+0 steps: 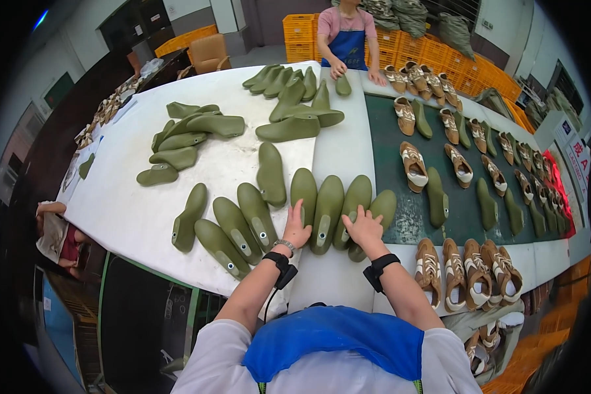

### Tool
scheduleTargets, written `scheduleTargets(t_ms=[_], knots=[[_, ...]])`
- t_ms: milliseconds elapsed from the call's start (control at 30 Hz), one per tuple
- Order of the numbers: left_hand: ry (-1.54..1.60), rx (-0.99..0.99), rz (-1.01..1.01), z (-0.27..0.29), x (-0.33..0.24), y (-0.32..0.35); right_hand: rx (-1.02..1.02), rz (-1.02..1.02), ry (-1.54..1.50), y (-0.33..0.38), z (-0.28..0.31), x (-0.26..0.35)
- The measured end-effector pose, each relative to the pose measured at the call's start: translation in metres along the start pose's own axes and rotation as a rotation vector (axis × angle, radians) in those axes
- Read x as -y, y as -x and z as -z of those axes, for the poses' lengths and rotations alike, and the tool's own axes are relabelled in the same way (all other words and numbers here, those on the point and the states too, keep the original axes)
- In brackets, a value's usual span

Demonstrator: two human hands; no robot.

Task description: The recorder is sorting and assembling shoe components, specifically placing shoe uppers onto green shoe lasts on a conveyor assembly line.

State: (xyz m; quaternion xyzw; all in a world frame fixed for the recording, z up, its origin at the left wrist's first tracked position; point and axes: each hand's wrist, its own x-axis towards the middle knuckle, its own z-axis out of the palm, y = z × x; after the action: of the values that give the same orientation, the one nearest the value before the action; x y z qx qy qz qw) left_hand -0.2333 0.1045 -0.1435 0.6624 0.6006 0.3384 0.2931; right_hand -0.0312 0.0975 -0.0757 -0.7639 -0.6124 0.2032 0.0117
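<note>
Four green shoe lasts stand in a close row in front of me. My left hand [297,230] rests on the lower part of the leftmost shoe last [303,189], fingers stretched forward. My right hand [366,230] lies with spread fingers across the lower ends of the two rightmost, touching the third shoe last [356,197] and the end shoe last [383,207]. Between my hands sits another shoe last [328,210], untouched as far as I can see. Just left of them, several more shoe lasts [255,213] lie fanned out on the white tabletop [131,217].
Further heaps of green lasts [197,125] cover the far left. On the right, a dark green conveyor belt [400,220] carries brown shoes [414,165] paired with lasts. Brown shoes [428,269] stand near my right elbow. Across the table, a person [347,39] in a blue apron touches a last.
</note>
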Motion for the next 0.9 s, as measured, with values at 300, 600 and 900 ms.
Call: scheduleTargets(t_ms=[300, 600, 900], knots=[[-0.534, -0.267, 0.2, 0.066, -0.009, 0.024, -0.039, 0.019, 0.085, -0.004, -0.006, -0.004], [-0.29, -0.005, 0.331, 0.078, 0.034, -0.005, -0.055, 0.039, 0.089, -0.009, -0.006, -0.003], [-0.276, -0.17, 0.088, 0.056, 0.058, -0.105, -0.063, 0.083, 0.094, -0.004, -0.01, 0.01]])
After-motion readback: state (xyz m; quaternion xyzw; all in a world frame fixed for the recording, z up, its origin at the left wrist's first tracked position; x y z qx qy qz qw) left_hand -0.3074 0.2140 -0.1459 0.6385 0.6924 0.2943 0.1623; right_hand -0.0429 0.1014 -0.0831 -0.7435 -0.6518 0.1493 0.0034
